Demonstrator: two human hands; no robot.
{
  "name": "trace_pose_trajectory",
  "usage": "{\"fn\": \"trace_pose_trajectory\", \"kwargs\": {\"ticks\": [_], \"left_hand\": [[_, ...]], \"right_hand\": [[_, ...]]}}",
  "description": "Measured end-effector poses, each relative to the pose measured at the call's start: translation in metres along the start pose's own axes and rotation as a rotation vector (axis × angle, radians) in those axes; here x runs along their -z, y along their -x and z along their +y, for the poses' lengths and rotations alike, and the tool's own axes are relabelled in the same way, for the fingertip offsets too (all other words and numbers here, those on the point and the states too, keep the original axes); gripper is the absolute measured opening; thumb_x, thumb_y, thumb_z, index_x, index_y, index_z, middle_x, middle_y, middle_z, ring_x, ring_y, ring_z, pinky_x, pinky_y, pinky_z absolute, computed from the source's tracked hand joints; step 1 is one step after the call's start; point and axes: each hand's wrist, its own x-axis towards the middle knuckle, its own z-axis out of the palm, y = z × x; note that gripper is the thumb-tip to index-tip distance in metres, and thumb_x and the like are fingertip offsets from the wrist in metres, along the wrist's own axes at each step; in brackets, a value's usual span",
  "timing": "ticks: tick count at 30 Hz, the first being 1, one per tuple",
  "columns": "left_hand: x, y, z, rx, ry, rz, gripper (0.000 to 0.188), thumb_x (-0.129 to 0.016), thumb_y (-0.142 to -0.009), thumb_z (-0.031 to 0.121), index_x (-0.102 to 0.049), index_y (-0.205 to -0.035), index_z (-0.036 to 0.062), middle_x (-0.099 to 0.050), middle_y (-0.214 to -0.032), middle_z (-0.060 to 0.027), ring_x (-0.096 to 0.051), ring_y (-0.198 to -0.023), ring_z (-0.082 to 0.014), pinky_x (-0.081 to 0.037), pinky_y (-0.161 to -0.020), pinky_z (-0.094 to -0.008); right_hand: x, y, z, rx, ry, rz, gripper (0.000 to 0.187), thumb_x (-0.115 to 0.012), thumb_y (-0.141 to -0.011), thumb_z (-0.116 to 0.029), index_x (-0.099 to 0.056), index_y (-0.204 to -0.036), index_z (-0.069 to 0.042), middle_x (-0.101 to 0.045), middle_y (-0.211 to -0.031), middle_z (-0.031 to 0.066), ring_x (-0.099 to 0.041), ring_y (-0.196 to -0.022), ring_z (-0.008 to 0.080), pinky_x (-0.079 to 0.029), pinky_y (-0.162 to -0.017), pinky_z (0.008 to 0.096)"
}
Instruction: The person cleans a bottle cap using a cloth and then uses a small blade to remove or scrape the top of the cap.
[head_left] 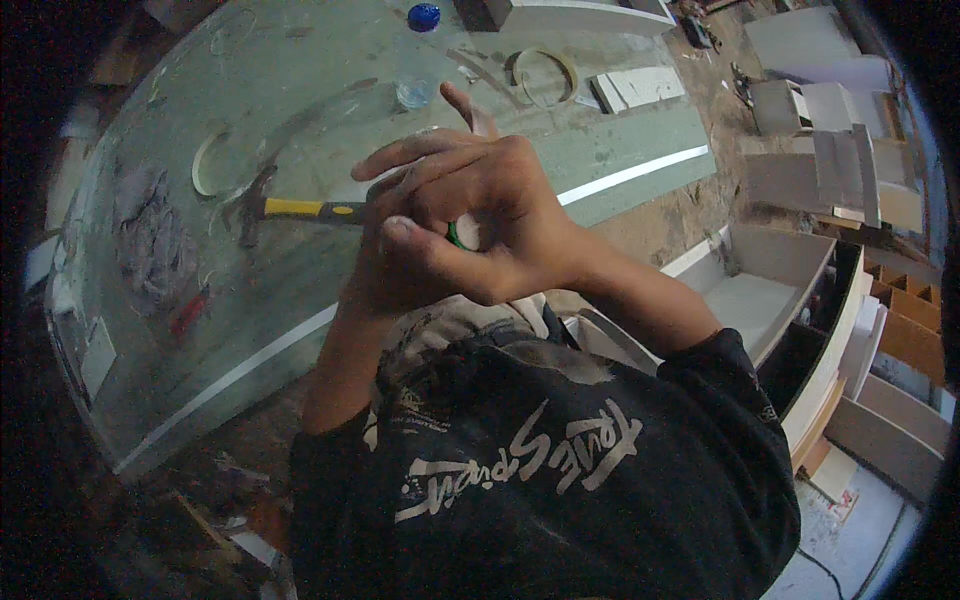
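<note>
My left hand (378, 268) and my right hand (500, 185) are clasped together in front of my chest, the right lying over the left. Between the right thumb and palm shows a small round thing (468, 235), pale with a green rim; most of it is hidden and its kind is unclear. Several fingers point up past the knuckles, and the overlap hides most of the left fingers. Just behind the hands, a hammer (312, 208) with a yellow and black handle lies on the greenish board (350, 130).
On the board are a grey cloth (155, 235), a red-handled tool (188, 312), a coil of pale strip (571, 70), white slats (645, 88) and a clear bottle with a blue cap (424, 17). Pale drawer boxes (765, 280) stand at the right.
</note>
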Motion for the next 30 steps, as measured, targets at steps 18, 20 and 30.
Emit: {"fn": "trace_pose_trajectory", "kwargs": {"ticks": [18, 20, 30], "left_hand": [[-0.003, -0.007, -0.003, 0.02, 0.181, -0.057, 0.046, -0.072, -0.078, 0.029, -0.061, -0.117, 0.0061, -0.063, -0.112, -0.0097, -0.057, -0.111, -0.0287, -0.042, -0.099, -0.0438], [-0.009, -0.003, -0.003, 0.01, 0.076, -0.032, 0.046, -0.073, -0.078, 0.03, -0.062, -0.116, 0.0065, -0.063, -0.112, -0.0097, -0.057, -0.11, -0.0286, -0.042, -0.098, -0.0431], [-0.026, 0.027, -0.017, 0.201, -0.082, 0.164, 0.042, -0.074, -0.079, 0.028, -0.062, -0.112, 0.0065, -0.061, -0.11, -0.0103, -0.058, -0.104, -0.0297, -0.044, -0.093, -0.0415]], "right_hand": [[0.006, 0.001, -0.014, -0.06, -0.546, 0.068, 0.042, -0.083, -0.07, -0.009, -0.046, -0.051, -0.012, -0.066, -0.069, 0.0038, -0.066, -0.083, 0.0211, -0.04, -0.097, 0.0451], [0.003, 0.007, -0.015, -0.098, -0.525, 0.085, 0.04, -0.082, -0.069, -0.01, -0.046, -0.052, -0.012, -0.064, -0.068, 0.003, -0.064, -0.079, 0.0198, -0.04, -0.095, 0.0433], [-0.014, 0.02, -0.008, -0.18, -0.096, 0.434, 0.029, -0.068, -0.067, -0.009, -0.042, -0.053, -0.011, -0.058, -0.06, -0.0008, -0.063, -0.069, 0.0157, -0.032, -0.103, 0.047]]}}
